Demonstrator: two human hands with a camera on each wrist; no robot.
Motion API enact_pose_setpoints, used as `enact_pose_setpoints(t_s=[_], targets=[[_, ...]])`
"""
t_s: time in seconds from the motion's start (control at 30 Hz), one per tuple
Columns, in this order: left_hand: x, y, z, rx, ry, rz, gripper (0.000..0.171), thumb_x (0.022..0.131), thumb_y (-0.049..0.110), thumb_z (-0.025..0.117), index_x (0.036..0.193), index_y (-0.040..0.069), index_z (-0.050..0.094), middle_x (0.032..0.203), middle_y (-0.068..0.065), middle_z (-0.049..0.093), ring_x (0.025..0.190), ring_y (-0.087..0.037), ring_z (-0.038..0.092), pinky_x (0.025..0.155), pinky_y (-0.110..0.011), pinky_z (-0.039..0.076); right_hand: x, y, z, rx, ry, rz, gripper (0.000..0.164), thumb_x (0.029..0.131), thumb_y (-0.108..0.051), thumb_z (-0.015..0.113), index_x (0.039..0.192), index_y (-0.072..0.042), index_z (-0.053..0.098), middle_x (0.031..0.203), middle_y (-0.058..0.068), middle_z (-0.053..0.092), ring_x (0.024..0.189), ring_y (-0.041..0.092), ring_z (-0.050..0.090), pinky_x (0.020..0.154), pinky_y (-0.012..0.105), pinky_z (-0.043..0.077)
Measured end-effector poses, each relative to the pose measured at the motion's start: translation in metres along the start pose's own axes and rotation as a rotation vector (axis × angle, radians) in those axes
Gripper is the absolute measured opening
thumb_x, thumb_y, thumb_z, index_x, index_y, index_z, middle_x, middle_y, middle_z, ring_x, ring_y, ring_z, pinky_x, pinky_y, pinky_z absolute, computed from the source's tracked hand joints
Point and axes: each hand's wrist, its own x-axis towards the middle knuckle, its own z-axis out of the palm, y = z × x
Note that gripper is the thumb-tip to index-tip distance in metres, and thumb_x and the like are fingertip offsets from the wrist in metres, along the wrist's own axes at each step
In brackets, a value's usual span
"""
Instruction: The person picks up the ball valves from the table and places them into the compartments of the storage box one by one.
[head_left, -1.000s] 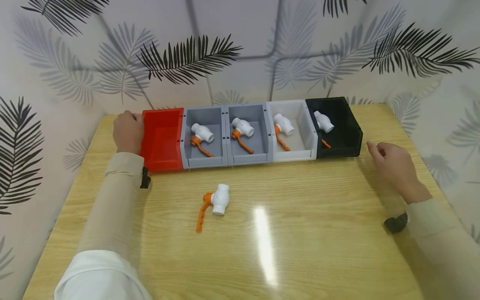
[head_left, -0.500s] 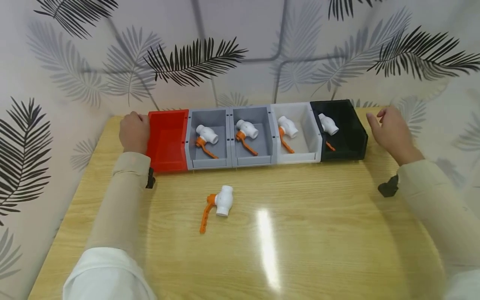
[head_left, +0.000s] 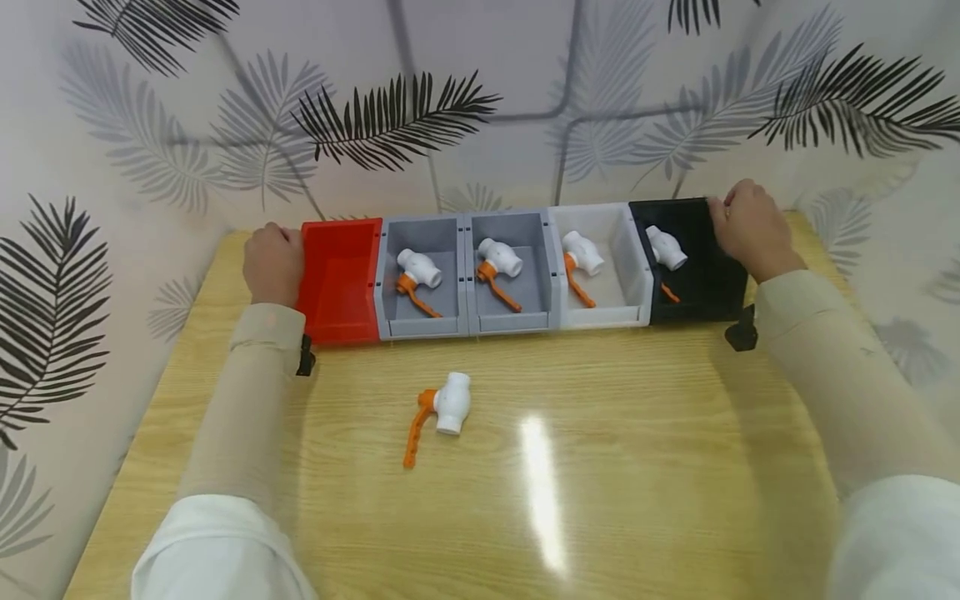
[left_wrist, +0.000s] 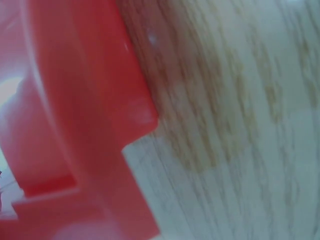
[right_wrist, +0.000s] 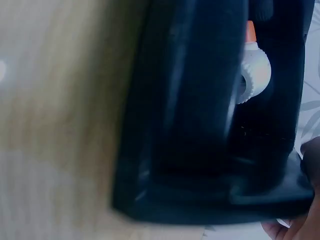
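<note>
My left hand (head_left: 273, 265) grips the left side of the red bin (head_left: 339, 279), fingers curled at its upper edge; the left wrist view shows the bin's red wall but no fingers. At the row's other end, my right hand (head_left: 752, 229) holds the right wall of the black bin (head_left: 705, 287) near its back corner. Part of that hand shows at the right edge of the right wrist view. Inside the black bin lies a white ball valve (head_left: 667, 248) with an orange handle. Nothing is seen inside the red bin.
Between the end bins stand two grey bins (head_left: 422, 327) (head_left: 513, 322) and a white bin (head_left: 603, 316), each with a ball valve. Another ball valve (head_left: 453, 404) lies on the wooden table (head_left: 637, 450) in front. A leaf-patterned backdrop (head_left: 510, 158) rises behind the row.
My right hand has moved left and away from me, from beside the black bin onto its right wall. The left hand stays at the red bin; the view has shifted slightly.
</note>
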Motion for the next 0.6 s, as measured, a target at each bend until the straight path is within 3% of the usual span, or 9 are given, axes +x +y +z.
enact_pose_setpoints(t_s=[0.17,0.3,0.43,0.6], targets=[[-0.002,0.003,0.006,-0.004,0.001,0.018,0.038,0.093,0.022,0.028,0.081,-0.005,0.053,0.083,-0.025,0.055,0.079,-0.043,0.054,0.067,-0.053,0.046,0.009,0.006,0.006,0.060,-0.012,0.019,0.048,0.098,-0.033,0.026,0.108,0.012,0.039,0.101,0.028,0.041,0.093,0.044,0.044,0.079,0.057,0.035],[0.000,0.003,0.006,0.025,-0.017,0.038,0.040,0.093,0.022,0.027,0.085,-0.007,0.054,0.087,-0.026,0.054,0.083,-0.045,0.053,0.069,-0.056,0.046,0.011,0.013,0.014,0.143,0.022,0.036,0.046,0.098,-0.031,0.026,0.101,0.013,0.041,0.098,0.028,0.042,0.092,0.045,0.044,0.081,0.056,0.033],[0.003,0.001,0.000,0.063,-0.008,0.037,0.042,0.094,0.022,0.026,0.089,-0.008,0.055,0.091,-0.027,0.054,0.089,-0.046,0.052,0.074,-0.057,0.045,0.015,0.008,0.015,0.127,0.049,0.027,0.050,0.098,-0.033,0.024,0.095,0.012,0.045,0.100,0.033,0.046,0.096,0.051,0.045,0.084,0.058,0.032],[0.003,0.001,-0.003,0.061,-0.019,0.043,0.042,0.094,0.023,0.026,0.087,-0.008,0.054,0.090,-0.026,0.053,0.088,-0.046,0.052,0.074,-0.057,0.045,0.016,0.005,0.014,0.091,-0.009,0.090,0.054,0.097,-0.037,0.019,0.092,0.010,0.044,0.101,0.032,0.046,0.097,0.050,0.046,0.082,0.058,0.034]])
